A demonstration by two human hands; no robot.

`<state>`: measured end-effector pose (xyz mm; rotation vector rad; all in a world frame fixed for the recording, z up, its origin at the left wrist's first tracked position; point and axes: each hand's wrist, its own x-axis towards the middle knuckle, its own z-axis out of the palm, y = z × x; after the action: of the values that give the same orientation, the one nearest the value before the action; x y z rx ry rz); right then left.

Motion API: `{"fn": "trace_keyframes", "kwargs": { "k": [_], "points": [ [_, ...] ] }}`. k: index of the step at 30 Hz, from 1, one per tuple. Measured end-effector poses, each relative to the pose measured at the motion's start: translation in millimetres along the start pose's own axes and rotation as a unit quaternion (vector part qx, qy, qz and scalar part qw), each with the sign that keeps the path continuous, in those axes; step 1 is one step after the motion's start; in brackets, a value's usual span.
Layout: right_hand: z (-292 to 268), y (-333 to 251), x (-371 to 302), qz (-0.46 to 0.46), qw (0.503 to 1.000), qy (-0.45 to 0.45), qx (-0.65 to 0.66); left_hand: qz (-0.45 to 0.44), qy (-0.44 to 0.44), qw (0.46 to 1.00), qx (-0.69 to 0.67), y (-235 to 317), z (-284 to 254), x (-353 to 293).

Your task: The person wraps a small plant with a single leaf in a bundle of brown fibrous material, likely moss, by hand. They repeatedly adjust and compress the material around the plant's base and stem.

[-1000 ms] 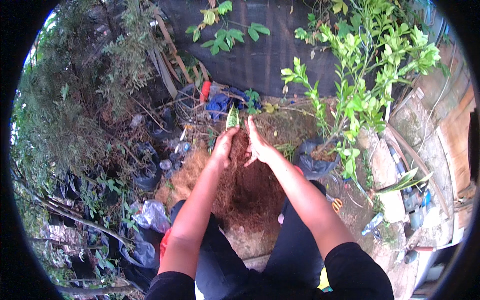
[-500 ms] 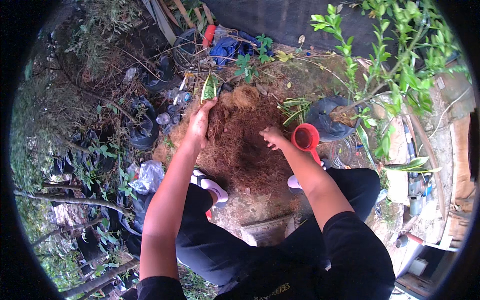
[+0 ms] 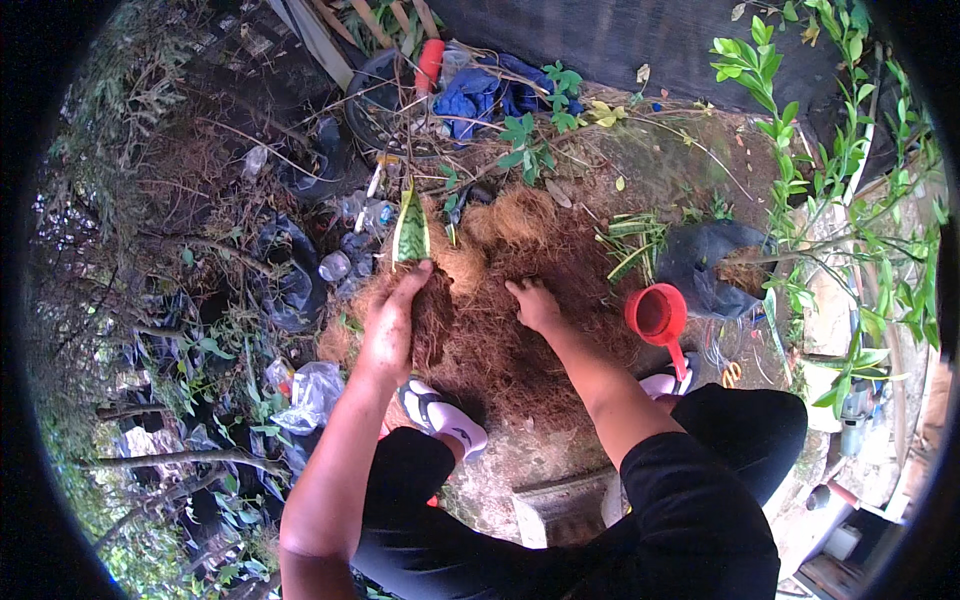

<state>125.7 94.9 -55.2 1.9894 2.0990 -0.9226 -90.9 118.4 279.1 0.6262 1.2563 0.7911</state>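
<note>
A small snake plant (image 3: 411,232) with yellow-edged green leaves stands upright in my left hand (image 3: 388,325). My left thumb lies along the base of its leaf, and brown fibre hangs beside the palm. Over the heap of brown coconut fibre (image 3: 560,365) between my feet, my right hand (image 3: 538,305) reaches down with its fingers a little apart at the surface. Nothing shows in that hand, though the undersides of its fingers are hidden. Paler clumps of fibre (image 3: 525,215) lie at the heap's far side.
Right of the heap are a red dipper (image 3: 657,313), a black grow bag (image 3: 700,270) with a leafy plant, and cut leaves (image 3: 632,245). Orange-handled scissors (image 3: 732,374) lie nearby. Plastic bottles (image 3: 335,266) and a clear bag (image 3: 312,397) sit left. Blue cloth (image 3: 470,100) lies behind.
The view has shifted, so the surroundings sit lower in the picture. My left hand still holds the snake plant. My right hand has moved away from the red dipper, leftward over the fibre heap.
</note>
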Motion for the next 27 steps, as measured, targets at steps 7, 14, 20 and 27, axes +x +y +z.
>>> {"fn": "trace_keyframes", "kwargs": {
  "k": [7,14,20,27],
  "points": [
    [28.4,2.3,-2.3,-0.021,1.0,0.013,0.011,-0.011,0.031,0.999,-0.009,-6.8,17.3,-5.0],
    [26.9,22.0,-14.9,-0.006,0.992,-0.027,0.12,0.0,0.02,1.0,0.023,-8.4,15.4,-0.9],
    [20.7,41.8,-57.8,0.17,0.904,-0.062,0.388,-0.015,-0.041,0.997,-0.069,2.1,19.4,-2.0],
    [-62.6,35.7,-115.1,0.118,0.653,-0.121,0.738,0.026,-0.07,0.987,-0.143,15.7,33.4,-36.3]
  ]
}}
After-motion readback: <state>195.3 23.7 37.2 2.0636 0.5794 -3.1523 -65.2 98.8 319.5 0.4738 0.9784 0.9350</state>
